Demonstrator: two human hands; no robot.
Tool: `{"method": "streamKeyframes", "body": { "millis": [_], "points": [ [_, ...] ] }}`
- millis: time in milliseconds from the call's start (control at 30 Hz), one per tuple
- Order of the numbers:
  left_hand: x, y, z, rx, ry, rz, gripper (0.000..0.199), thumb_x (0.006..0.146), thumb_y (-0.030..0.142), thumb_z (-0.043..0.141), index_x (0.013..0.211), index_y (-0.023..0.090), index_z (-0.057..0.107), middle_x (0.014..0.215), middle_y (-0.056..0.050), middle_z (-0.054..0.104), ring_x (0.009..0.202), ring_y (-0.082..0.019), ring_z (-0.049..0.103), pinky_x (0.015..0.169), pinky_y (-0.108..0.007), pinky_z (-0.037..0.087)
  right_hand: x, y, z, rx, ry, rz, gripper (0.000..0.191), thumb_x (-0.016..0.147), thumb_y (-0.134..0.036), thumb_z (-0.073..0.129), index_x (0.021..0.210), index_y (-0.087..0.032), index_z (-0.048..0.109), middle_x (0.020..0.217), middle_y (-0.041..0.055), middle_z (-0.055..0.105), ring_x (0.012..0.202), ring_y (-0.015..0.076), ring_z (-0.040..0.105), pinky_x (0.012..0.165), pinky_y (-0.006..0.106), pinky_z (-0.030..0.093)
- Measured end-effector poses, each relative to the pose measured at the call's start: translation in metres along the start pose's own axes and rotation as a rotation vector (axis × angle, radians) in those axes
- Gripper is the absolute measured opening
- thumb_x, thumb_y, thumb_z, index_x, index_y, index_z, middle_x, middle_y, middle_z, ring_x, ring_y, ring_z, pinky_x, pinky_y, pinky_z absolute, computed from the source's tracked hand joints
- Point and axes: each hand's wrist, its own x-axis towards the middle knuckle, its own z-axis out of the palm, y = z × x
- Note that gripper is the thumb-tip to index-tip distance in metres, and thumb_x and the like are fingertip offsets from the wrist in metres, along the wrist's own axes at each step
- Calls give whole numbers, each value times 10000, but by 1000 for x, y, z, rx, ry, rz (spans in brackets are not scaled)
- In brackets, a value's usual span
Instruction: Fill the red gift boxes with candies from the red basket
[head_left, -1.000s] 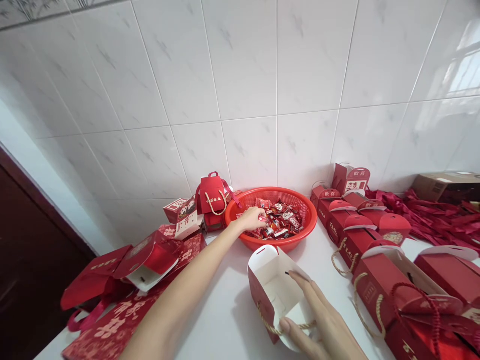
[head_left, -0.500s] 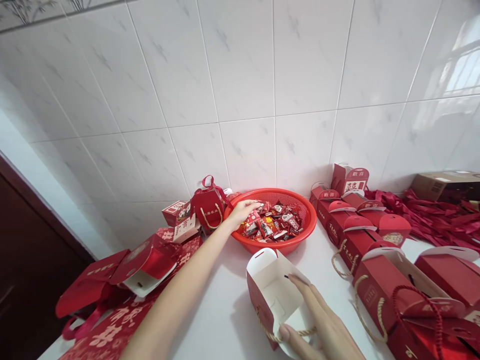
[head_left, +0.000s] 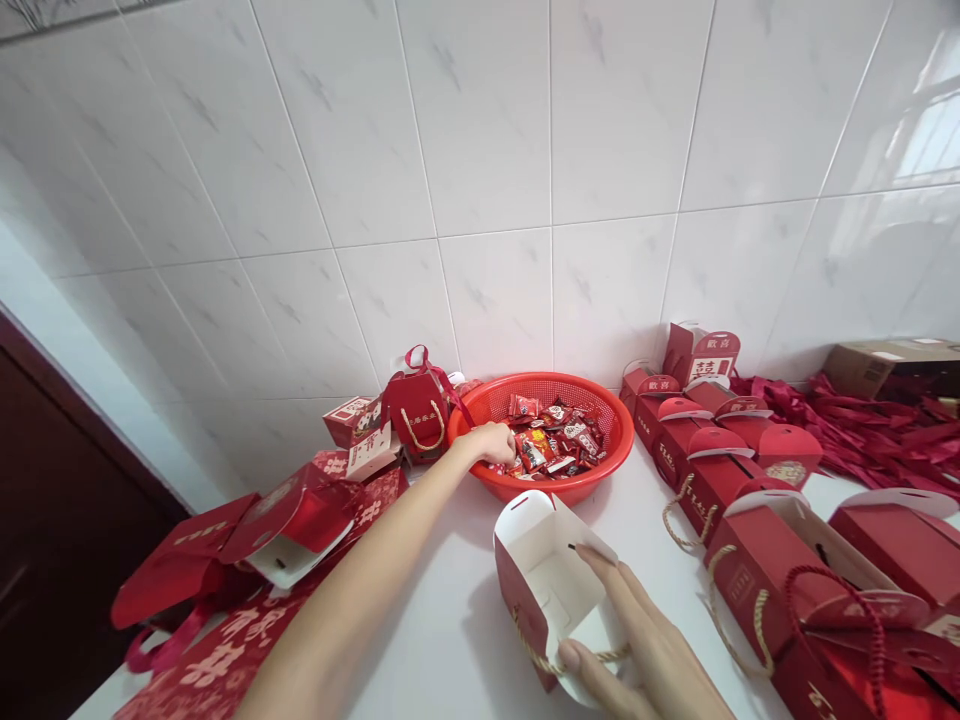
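My left hand (head_left: 495, 443) is in the near left part of a red plastic basket (head_left: 616, 440), its fingers curled down among red-wrapped sweets (head_left: 556, 432); what they grip is hidden. Just in front of the basket stands an open box (head_left: 555, 580), white inside and red outside, with a twisted gold cord handle (head_left: 534, 655). I see no sweets inside it. My right hand (head_left: 637, 640) holds this box by its right side, with the thumb at the near edge and the fingers along the far side.
Red gift boxes (head_left: 720, 480) with rope handles stand in rows at the right. Behind them lie dark red ribbons (head_left: 862, 430) and a cardboard box (head_left: 885, 368). Red boxes (head_left: 289, 520), a small red bag (head_left: 420, 410) and patterned red bags (head_left: 225, 650) lie at the left, below a tiled wall.
My left hand has moved down and slightly nearer within the basket, and its fingers have curled in. The right hand and the open box have hardly moved.
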Motion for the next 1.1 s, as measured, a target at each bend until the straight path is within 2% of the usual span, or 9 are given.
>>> {"method": "streamKeyframes", "body": {
  "millis": [100,200,367,567,733,800,933,1033,1100],
  "points": [
    [-1,15,0,160,-11,-26,138,519,112,740,618,203,711,635,-32,675,708,-234,644,695,-311,475,1,0,-1,31,-37,-2,627,867,-472,573,1454,-273,477,1517,115,488,1088,272,723,735,295,604],
    [2,22,-3,317,-96,-59,126,533,148,779,635,181,712,692,-78,707,768,-267,670,776,-359,505,2,1,-1,-4,-31,-6,625,868,-457,568,1459,-276,475,1518,113,486,1058,266,731,762,303,600],
    [10,12,-5,243,-234,-46,105,522,157,756,612,176,705,754,-72,739,727,-236,660,703,-304,518,2,2,2,-34,-21,-7,633,849,-471,583,1438,-259,495,1500,117,502,1127,274,701,704,268,599],
    [15,-7,4,66,-102,-17,145,486,147,727,627,183,719,707,-42,730,661,-197,637,597,-249,476,1,1,2,-39,-21,-12,635,855,-442,589,1458,-272,485,1503,115,496,1089,268,716,738,283,603],
    [22,-16,10,-248,208,62,215,592,174,675,778,197,781,773,-30,747,773,-193,667,659,-238,489,1,4,2,-47,-49,-7,626,892,-528,514,1454,-252,488,1527,139,450,1128,286,692,805,329,596],
    [23,-17,11,-387,291,73,214,583,154,674,760,197,785,757,-23,744,787,-195,665,680,-242,488,1,5,2,-55,-46,-12,625,897,-556,501,1442,-251,501,1536,145,437,1129,292,689,812,337,593],
    [19,-14,10,-421,267,23,18,572,183,723,560,196,722,619,-4,683,713,-193,637,661,-255,459,1,6,3,-50,-51,-2,606,893,-554,505,1425,-265,513,1536,137,433,1124,286,691,795,329,592],
    [13,-11,9,-245,272,-33,159,518,229,787,457,197,644,532,-12,609,642,-203,597,614,-278,428,1,7,4,-48,-63,10,610,890,-575,493,1415,-264,520,1537,144,425,1024,272,726,808,351,589],
    [12,-10,10,-143,181,-49,209,466,222,810,422,201,607,497,-9,576,590,-197,563,582,-282,405,1,7,4,-58,-57,-3,609,889,-594,494,1398,-265,539,1537,151,427,944,261,742,823,369,584]
  ]
}}
